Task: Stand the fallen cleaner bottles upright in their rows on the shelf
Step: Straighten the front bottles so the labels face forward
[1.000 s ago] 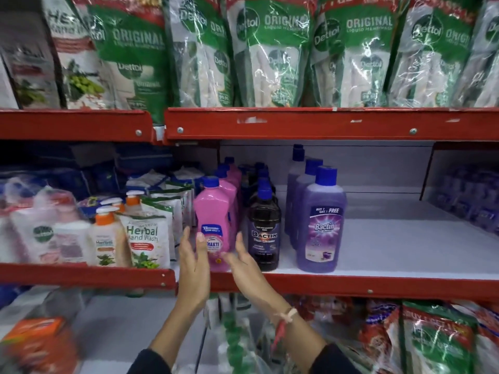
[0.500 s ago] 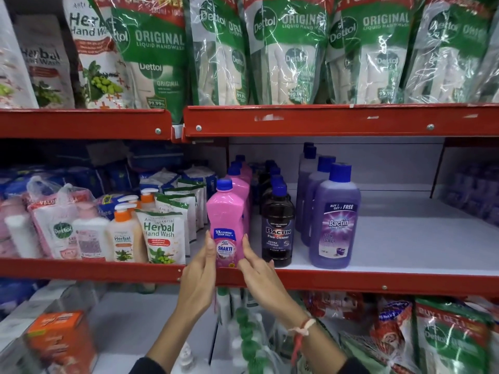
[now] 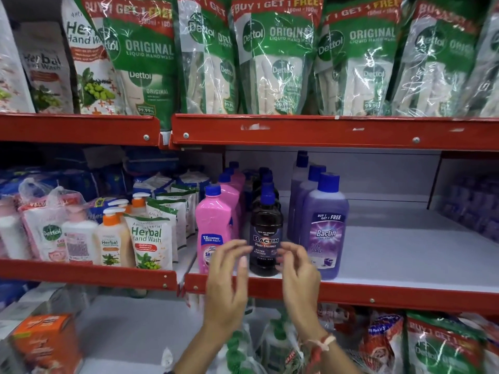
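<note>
Three rows of blue-capped cleaner bottles stand upright on the middle shelf point(image 3: 405, 265): a pink row led by a pink bottle point(image 3: 214, 222), a dark row led by a black Bactin bottle point(image 3: 266, 233), and a purple row led by a purple Bactin bottle point(image 3: 325, 225). My left hand point(image 3: 228, 282) hovers in front of the pink bottle's lower part, fingers apart, holding nothing. My right hand point(image 3: 298, 273) hovers at the black bottle's right side, fingers curled and apart, gripping nothing. No fallen bottle shows.
Herbal hand wash pouches point(image 3: 151, 241) and pump bottles point(image 3: 112, 238) fill the shelf's left half. Dettol refill packs point(image 3: 272, 55) hang over the red upper shelf edge point(image 3: 324, 130). The white shelf right of the purple row is bare. An orange box point(image 3: 46, 344) sits below left.
Both hands have let go of the front pink bottle and drawn right, now hovering around the black bottle. The camera has moved closer to the shelf.
</note>
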Action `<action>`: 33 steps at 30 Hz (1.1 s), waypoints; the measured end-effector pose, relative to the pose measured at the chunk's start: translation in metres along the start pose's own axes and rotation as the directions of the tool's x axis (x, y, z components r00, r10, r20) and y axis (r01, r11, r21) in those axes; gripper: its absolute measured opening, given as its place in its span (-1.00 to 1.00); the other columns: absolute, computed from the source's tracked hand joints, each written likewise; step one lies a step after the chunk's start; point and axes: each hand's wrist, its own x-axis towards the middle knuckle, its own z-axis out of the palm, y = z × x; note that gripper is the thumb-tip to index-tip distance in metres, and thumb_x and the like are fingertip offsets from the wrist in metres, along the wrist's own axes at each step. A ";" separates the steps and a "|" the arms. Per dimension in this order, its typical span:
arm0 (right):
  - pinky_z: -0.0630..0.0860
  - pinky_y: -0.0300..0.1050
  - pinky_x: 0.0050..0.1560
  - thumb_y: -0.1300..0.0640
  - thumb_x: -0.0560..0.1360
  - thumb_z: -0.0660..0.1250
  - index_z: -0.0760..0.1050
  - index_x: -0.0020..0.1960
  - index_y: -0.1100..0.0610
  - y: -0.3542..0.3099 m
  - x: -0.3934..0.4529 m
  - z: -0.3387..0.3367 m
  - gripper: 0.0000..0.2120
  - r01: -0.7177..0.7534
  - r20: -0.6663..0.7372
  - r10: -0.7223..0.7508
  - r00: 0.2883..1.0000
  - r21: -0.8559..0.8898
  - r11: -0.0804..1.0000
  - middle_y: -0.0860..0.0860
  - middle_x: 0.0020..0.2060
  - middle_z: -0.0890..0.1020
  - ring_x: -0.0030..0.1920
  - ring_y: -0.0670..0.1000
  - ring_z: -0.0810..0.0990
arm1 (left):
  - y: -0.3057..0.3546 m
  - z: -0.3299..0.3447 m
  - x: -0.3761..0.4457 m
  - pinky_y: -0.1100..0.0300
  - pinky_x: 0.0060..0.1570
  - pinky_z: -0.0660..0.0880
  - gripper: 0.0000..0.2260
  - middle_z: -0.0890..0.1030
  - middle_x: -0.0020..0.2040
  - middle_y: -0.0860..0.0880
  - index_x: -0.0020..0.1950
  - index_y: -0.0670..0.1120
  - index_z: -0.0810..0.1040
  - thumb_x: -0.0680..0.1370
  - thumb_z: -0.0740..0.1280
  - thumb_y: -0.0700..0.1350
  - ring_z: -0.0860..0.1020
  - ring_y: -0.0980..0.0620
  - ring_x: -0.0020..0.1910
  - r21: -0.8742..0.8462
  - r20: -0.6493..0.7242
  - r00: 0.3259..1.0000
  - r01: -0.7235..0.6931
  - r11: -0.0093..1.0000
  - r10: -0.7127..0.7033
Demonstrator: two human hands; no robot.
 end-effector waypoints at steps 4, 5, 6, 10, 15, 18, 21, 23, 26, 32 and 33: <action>0.28 -0.06 0.43 0.12 0.58 0.13 0.17 0.50 0.09 0.012 0.022 -0.007 -0.50 -0.079 0.281 0.126 0.951 -0.173 0.982 0.04 0.47 0.34 0.41 0.02 0.37 | 0.006 0.037 0.012 0.17 0.45 0.09 -0.49 0.18 0.52 0.07 0.49 0.05 0.07 0.58 -0.01 0.18 0.14 0.19 0.46 -0.064 0.188 0.932 0.327 0.943 -0.310; 0.21 -0.11 0.45 0.10 0.59 0.11 0.05 0.54 0.06 0.013 0.025 -0.007 -0.45 -0.082 0.363 0.149 0.920 -0.192 0.978 0.01 0.51 0.24 0.47 0.02 0.27 | 0.006 0.042 0.015 0.12 0.47 0.05 -0.43 0.09 0.55 0.05 0.51 0.04 -0.03 0.56 -0.04 0.22 0.09 0.14 0.49 -0.038 0.222 0.909 0.369 0.929 -0.352; 0.20 -0.17 0.41 0.09 0.59 0.10 -0.02 0.55 0.01 0.013 0.028 -0.008 -0.43 -0.077 0.427 0.158 0.890 -0.201 0.977 -0.02 0.53 0.19 0.49 0.02 0.24 | 0.006 0.046 0.018 0.08 0.47 0.03 -0.40 0.05 0.56 0.03 0.52 0.04 -0.08 0.54 -0.06 0.25 0.06 0.10 0.51 -0.010 0.253 0.894 0.384 0.923 -0.369; 0.29 -0.18 0.25 0.10 0.56 0.11 -0.08 0.52 -0.19 0.016 0.030 -0.008 -0.37 -0.058 0.505 0.176 0.845 -0.240 0.969 0.00 0.47 0.31 0.40 0.05 0.38 | -0.002 0.046 0.018 0.06 0.41 0.16 -0.43 0.21 0.53 -0.07 0.52 0.07 -0.07 0.56 -0.07 0.23 0.22 -0.05 0.48 0.115 0.307 0.873 0.361 0.925 -0.379; 0.33 -0.19 0.19 0.12 0.55 0.11 -0.04 0.51 -0.22 0.019 0.022 -0.020 -0.38 0.016 0.526 0.114 0.843 -0.236 0.972 -0.08 0.33 0.41 0.21 -0.08 0.46 | -0.005 0.031 0.004 0.22 0.26 0.13 -0.51 0.27 0.50 -0.01 0.50 0.14 0.00 0.58 -0.07 0.19 0.26 -0.01 0.46 0.161 0.271 0.897 0.316 0.935 -0.350; 0.34 -0.22 0.15 0.13 0.55 0.11 -0.05 0.51 -0.22 0.021 0.016 -0.026 -0.37 0.059 0.540 0.070 0.839 -0.218 0.974 -0.14 0.27 0.38 0.15 -0.09 0.49 | -0.005 0.028 -0.003 0.23 0.26 0.13 -0.53 0.31 0.47 0.01 0.50 0.17 0.01 0.58 -0.06 0.18 0.28 0.01 0.44 0.136 0.261 0.911 0.291 0.947 -0.318; 0.34 -0.22 0.20 0.11 0.55 0.11 -0.06 0.52 -0.19 0.025 0.016 -0.027 -0.38 0.080 0.552 0.046 0.833 -0.202 0.976 -0.14 0.40 0.33 0.26 -0.08 0.47 | -0.007 0.028 -0.006 0.19 0.27 0.17 -0.52 0.36 0.44 -0.01 0.49 0.17 0.02 0.57 -0.07 0.19 0.32 0.00 0.41 0.129 0.254 0.914 0.291 0.948 -0.315; 0.31 -0.25 0.21 0.11 0.55 0.12 -0.04 0.52 -0.18 0.025 0.017 -0.029 -0.38 0.085 0.572 0.035 0.820 -0.182 0.980 -0.15 0.42 0.31 0.29 -0.13 0.43 | -0.007 0.032 -0.007 0.18 0.26 0.20 -0.52 0.35 0.40 -0.03 0.49 0.15 0.04 0.58 -0.06 0.18 0.33 0.00 0.38 0.154 0.226 0.919 0.292 0.944 -0.322; 0.37 -0.35 0.15 0.11 0.56 0.17 0.14 0.50 -0.09 0.024 0.015 -0.038 -0.46 0.106 0.473 -0.026 0.881 -0.143 0.984 -0.15 0.33 0.44 0.17 -0.21 0.49 | 0.002 0.038 -0.012 0.20 0.36 0.21 -0.59 0.29 0.36 -0.02 0.44 0.04 0.24 0.61 -0.01 0.10 0.29 0.07 0.37 0.172 0.019 0.987 0.152 0.973 -0.158; 0.54 -0.14 0.01 0.08 0.56 0.21 0.44 0.21 0.04 0.035 0.031 -0.078 -0.77 0.090 -0.132 -0.098 0.986 -0.065 0.994 0.00 0.12 0.53 0.03 -0.09 0.56 | 0.036 0.068 -0.016 0.39 0.38 0.17 -0.63 0.34 0.37 0.13 0.36 -0.01 0.35 0.59 0.05 0.05 0.27 0.25 0.39 -0.033 0.234 0.970 -0.057 0.998 0.063; 0.52 -0.09 0.09 0.04 0.57 0.19 0.37 0.28 0.05 0.039 0.038 -0.084 -0.70 0.050 -0.124 -0.057 0.991 -0.062 0.997 0.03 0.20 0.47 0.12 -0.01 0.53 | 0.040 0.077 -0.015 0.36 0.41 0.14 -0.60 0.28 0.42 0.15 0.42 0.01 0.26 0.60 0.04 0.08 0.22 0.28 0.42 -0.067 0.276 0.961 0.020 0.998 -0.001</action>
